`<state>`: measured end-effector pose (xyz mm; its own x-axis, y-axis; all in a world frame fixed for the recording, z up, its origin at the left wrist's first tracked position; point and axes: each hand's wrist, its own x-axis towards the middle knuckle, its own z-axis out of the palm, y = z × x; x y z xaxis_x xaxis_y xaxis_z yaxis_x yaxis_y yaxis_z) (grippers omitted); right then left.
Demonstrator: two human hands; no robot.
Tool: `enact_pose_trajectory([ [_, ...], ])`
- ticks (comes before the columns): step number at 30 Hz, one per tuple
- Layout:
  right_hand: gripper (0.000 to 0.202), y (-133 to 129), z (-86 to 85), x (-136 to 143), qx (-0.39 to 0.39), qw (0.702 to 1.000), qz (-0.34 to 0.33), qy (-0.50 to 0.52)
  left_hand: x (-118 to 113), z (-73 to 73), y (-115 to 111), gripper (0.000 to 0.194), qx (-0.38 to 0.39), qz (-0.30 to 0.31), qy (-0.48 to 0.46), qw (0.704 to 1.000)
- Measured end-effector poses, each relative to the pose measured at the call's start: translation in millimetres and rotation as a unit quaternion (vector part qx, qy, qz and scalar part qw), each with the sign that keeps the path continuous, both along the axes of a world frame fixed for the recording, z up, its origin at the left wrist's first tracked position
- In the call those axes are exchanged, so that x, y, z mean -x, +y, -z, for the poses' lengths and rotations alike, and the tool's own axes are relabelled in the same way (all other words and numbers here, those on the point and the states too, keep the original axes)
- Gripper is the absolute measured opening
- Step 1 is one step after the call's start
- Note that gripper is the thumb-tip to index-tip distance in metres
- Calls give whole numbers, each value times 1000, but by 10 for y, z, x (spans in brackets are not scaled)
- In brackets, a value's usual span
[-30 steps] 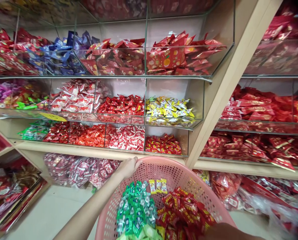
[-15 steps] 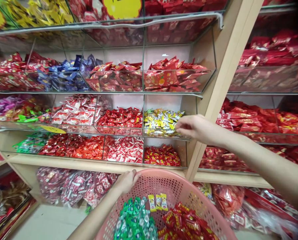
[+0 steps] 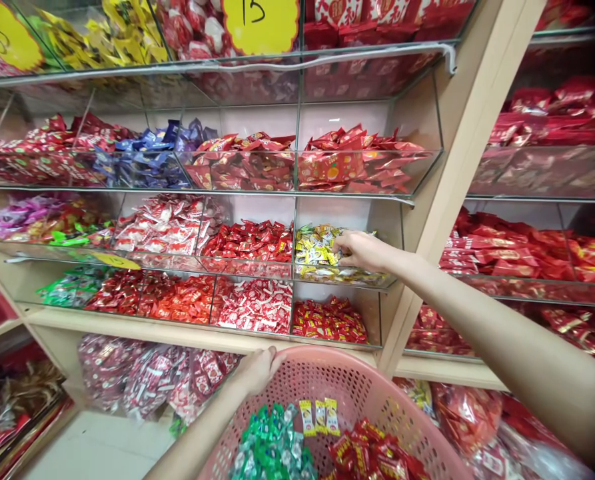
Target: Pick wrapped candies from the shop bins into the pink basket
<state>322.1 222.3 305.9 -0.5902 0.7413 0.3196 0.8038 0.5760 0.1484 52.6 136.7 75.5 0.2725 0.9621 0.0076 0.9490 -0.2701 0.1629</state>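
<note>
A pink perforated basket (image 3: 357,370) stands at the bottom centre, with green candies (image 3: 272,443), red candies (image 3: 374,453) and three yellow-and-white packets (image 3: 320,417) inside. My left hand (image 3: 258,370) grips its upper left rim, fingers closed round the edge. Up at the shelf, my right hand (image 3: 360,251) reaches into the compartment of yellow-and-white candies (image 3: 317,247). Its fingers are bent together among the wrappers; what they hold, if anything, is hidden.
Glass-fronted shelves hold red candies (image 3: 330,320), blue packets (image 3: 144,157) and others in divided compartments. A wooden upright (image 3: 464,140) stands right of my right hand. Bagged sweets (image 3: 152,373) lie under the bottom shelf.
My right hand has moved left, deeper into the yellow-and-white candies. The shelves appear slightly lower and further right in view. My left hand stays on the basket rim.
</note>
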Motion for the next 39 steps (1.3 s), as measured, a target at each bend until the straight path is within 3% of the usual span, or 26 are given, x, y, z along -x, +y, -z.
enact_pose_trajectory([
  [10,14,-117,-42,-29,-9,998,-35,55,-29,-76,-34,52,10,-8,5,1000],
  [17,24,-575,-265,-60,-8,972,-81,222,-41,-95,-37,55,23,-4,15,1000],
  [20,24,-867,-227,-22,-19,957,-105,271,-38,-80,-28,56,21,0,21,1000],
  [22,19,-1047,-38,53,13,951,-128,280,-37,-71,-21,56,21,-2,22,1000],
  [24,12,-1171,317,166,84,947,-154,269,-39,-67,-14,56,23,-3,21,1000],
  [26,8,-1222,804,294,163,947,-161,226,-44,-64,-12,56,21,-2,19,1000],
  [29,5,-1194,1588,450,254,954,-117,108,-43,-57,-18,56,13,0,16,1000],
  [32,16,-1133,2166,537,275,959,-68,-24,-28,-36,-25,58,1,0,12,1000],
  [35,23,-1102,2431,590,272,958,-35,-86,-9,-13,-19,56,1,1,9,1000],
  [39,30,-1097,2388,626,281,953,-1,-112,-2,-1,-8,53,2,-2,10,1000],
])
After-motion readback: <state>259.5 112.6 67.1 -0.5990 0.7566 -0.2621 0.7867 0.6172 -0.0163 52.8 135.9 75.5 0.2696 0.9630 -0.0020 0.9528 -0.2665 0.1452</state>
